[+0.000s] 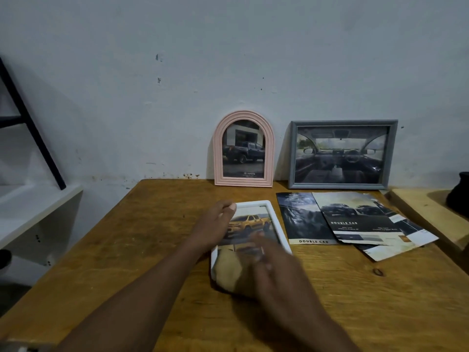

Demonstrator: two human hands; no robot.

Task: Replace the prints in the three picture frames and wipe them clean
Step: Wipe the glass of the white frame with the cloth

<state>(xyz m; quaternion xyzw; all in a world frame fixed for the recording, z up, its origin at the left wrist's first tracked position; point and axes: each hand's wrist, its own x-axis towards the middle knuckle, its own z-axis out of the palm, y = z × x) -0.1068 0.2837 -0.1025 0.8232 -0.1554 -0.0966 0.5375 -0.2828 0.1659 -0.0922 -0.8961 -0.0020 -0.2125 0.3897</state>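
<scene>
Blurred at the bottom of the view, the right hand (274,270) lies over a yellowish cloth (227,274) on the near end of the white frame (253,203). I cannot tell whether its fingers curl into the cloth or press flat. That frame lies face up on the desk (152,237), and the left hand (218,219) grips its far left corner with curled fingers and thumb. If that grip slackens, a wiping stroke would likely skate the frame sideways into the loose prints (355,219) just beside it. Heavy pressure could flex the glazing, and a jolt to the desk might topple the two frames leaning on the wall (228,59). Count: three frames, namely the white one, a pink arched frame (244,148) and a grey frame (342,154); one cloth; seemingly three overlapping prints.
</scene>
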